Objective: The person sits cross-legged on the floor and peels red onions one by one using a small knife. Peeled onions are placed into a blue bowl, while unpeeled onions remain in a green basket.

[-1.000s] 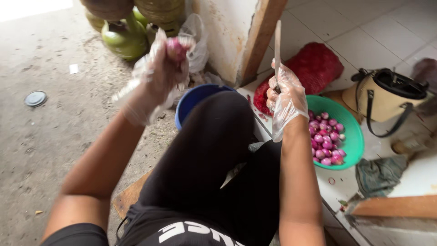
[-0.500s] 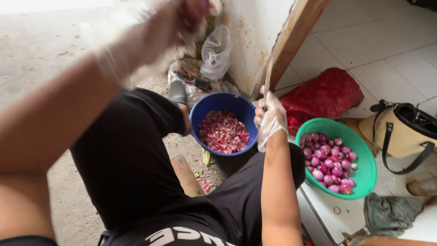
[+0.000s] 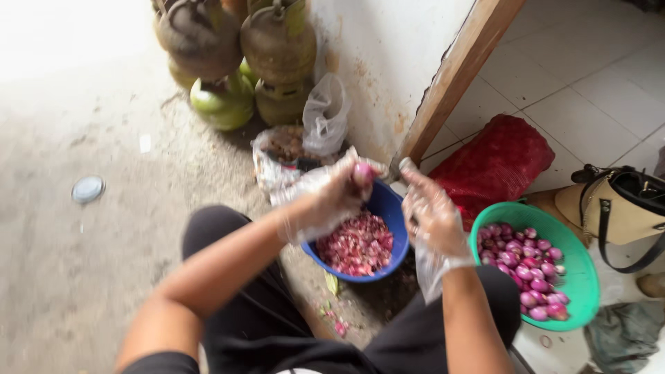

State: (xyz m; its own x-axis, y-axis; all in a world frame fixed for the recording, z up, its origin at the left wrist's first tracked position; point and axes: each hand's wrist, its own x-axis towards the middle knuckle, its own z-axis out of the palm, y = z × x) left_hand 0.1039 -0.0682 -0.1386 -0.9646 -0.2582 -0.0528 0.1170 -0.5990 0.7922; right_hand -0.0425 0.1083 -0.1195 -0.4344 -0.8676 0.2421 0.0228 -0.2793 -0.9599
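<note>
Head view. I see the blue bowl (image 3: 388, 215) holding reddish shallot peelings, directly below both gloved hands. The green colander (image 3: 578, 277) at right holds peeled purple shallots. My left hand (image 3: 329, 201) pinches one shallot (image 3: 363, 173) between its fingertips, just above the blue bowl's rim. My right hand (image 3: 433, 218) is curled, fingers pressed together; I cannot tell what it grips, as blur and the plastic glove obscure it. A red mesh sack (image 3: 495, 163) lies behind the colander; a tan bag (image 3: 623, 208) is cut off at right.
</note>
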